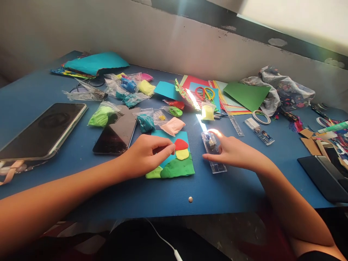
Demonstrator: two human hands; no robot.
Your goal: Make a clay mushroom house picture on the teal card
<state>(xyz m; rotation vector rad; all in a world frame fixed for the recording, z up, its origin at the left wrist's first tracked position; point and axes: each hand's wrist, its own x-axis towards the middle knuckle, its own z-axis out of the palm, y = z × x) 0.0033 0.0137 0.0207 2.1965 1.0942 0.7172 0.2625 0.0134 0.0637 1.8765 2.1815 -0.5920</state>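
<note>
Your clay picture [178, 167] lay on the blue surface [122, 197] between your two hands, mushroom side by your left fingertips.
Its red cap [181, 144] sat above a yellow stem [182, 154], over green clay on a light-blue card [166, 137]. Your left hand [148, 153] was narrow, thumb and forefinger tips together at the cap's edge; whether they gripped anything, you couldn't tell. Your right hand [235, 150] was wide, thumb and forefinger spread across a clear plastic case [219, 167] just right of the picture. Beyond lay a peach clay piece [173, 126], a teal clay bag [146, 122] and a ruler [236, 125].
</note>
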